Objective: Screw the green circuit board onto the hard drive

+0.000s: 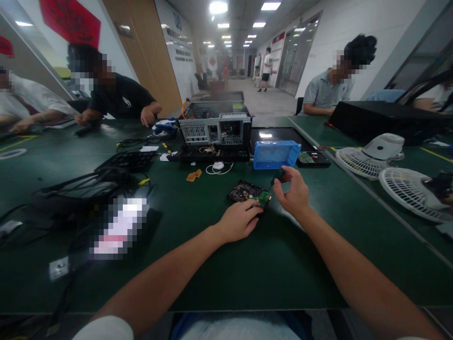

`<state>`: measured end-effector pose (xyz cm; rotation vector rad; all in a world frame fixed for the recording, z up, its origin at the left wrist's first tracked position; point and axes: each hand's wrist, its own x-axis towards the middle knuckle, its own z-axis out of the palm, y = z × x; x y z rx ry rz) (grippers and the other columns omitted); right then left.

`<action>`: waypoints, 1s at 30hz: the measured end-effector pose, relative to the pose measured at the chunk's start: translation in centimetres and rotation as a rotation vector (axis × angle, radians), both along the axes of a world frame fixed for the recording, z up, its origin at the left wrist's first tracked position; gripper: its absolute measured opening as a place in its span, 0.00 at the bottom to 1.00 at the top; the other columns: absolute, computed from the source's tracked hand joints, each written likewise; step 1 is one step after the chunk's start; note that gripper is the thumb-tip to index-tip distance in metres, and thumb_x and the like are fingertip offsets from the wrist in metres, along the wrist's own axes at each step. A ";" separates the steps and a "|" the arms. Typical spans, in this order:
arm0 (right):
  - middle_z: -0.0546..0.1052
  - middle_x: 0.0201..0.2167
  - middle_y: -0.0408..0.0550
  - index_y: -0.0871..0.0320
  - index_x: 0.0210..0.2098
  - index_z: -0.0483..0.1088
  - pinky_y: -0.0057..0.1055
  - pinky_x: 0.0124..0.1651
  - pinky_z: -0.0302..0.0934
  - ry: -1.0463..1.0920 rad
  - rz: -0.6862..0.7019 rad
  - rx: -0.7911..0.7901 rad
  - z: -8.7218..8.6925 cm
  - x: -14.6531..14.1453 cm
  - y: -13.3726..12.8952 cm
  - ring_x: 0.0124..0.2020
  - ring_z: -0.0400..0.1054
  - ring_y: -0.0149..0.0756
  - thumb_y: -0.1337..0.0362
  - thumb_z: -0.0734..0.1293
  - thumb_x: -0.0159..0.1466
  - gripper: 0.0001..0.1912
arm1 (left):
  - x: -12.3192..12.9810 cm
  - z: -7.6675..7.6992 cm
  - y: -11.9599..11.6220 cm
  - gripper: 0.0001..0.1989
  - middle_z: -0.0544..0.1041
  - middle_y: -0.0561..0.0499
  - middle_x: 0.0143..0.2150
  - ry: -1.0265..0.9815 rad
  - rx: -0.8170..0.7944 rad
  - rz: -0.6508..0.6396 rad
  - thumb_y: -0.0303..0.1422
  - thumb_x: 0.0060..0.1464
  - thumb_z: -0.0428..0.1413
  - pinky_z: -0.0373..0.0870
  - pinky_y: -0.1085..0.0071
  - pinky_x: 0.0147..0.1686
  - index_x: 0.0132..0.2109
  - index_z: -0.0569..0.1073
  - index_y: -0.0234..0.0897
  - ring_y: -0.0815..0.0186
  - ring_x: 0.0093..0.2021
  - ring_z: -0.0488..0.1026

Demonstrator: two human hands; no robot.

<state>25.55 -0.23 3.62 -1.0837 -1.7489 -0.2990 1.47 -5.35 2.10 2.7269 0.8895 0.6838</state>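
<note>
On the green table in front of me lies a hard drive [238,191], its dark metal underside up and a green circuit board [262,197] at its right end. My left hand [240,219] holds the drive at its near right edge, the fingers curled over the board's edge. In my right hand [293,191], a small dark-handled screwdriver [277,176] is pinched between thumb and fingers. Its thin shaft slants down toward the board's right end. Whether the tip touches a screw is too small to tell.
Behind the drive stand a blue plastic tray [272,156] and an opened computer case [215,130]. Another drive [313,159] lies right of the tray. White fan grilles [368,153] are at the right; cables [81,193] and a blurred phone [120,229] at the left. People sit across the table.
</note>
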 end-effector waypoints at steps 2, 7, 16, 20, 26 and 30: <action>0.72 0.43 0.51 0.54 0.61 0.61 0.43 0.41 0.75 0.018 -0.009 0.015 0.0 0.1 0.1 0.36 0.72 0.40 0.59 0.68 0.67 0.25 | 0.0 0.0 0.0 0.17 0.71 0.43 0.61 0.002 0.000 0.004 0.31 0.65 0.54 0.73 0.58 0.54 0.59 0.71 0.39 0.57 0.55 0.73; 0.68 0.51 0.56 0.54 0.58 0.62 0.39 0.36 0.76 0.037 -0.019 0.059 0.2 0.2 0.3 0.40 0.71 0.39 0.59 0.72 0.64 0.25 | 0.0 -0.1 0.0 0.17 0.71 0.43 0.61 -0.001 0.003 0.002 0.31 0.65 0.54 0.73 0.58 0.54 0.59 0.71 0.39 0.57 0.55 0.74; 0.71 0.58 0.58 0.52 0.56 0.60 0.52 0.53 0.73 -0.015 0.042 0.129 1.0 -0.1 0.1 0.59 0.69 0.49 0.63 0.70 0.65 0.23 | 0.0 -0.1 0.1 0.17 0.71 0.43 0.62 0.007 0.001 0.000 0.31 0.65 0.54 0.72 0.58 0.55 0.59 0.71 0.39 0.57 0.56 0.73; 0.75 0.54 0.56 0.52 0.53 0.61 0.54 0.56 0.70 -0.039 -0.010 0.140 1.0 0.1 0.3 0.56 0.72 0.49 0.62 0.70 0.66 0.20 | 0.0 -0.1 0.1 0.17 0.71 0.44 0.62 0.007 0.005 0.012 0.31 0.65 0.54 0.73 0.58 0.55 0.59 0.71 0.40 0.57 0.56 0.73; 0.72 0.51 0.57 0.53 0.54 0.64 0.48 0.46 0.73 -0.029 -0.049 0.134 0.8 0.6 0.2 0.49 0.72 0.47 0.62 0.71 0.64 0.21 | -0.1 -0.3 0.1 0.17 0.70 0.43 0.62 0.002 0.001 0.003 0.31 0.65 0.54 0.73 0.58 0.55 0.60 0.71 0.40 0.57 0.56 0.73; 0.70 0.50 0.56 0.53 0.56 0.65 0.46 0.43 0.74 -0.002 -0.032 0.088 0.8 0.6 0.1 0.46 0.70 0.46 0.62 0.70 0.64 0.21 | -0.1 -0.2 0.1 0.17 0.71 0.43 0.62 0.004 -0.005 0.003 0.31 0.65 0.54 0.73 0.58 0.55 0.60 0.71 0.40 0.57 0.56 0.73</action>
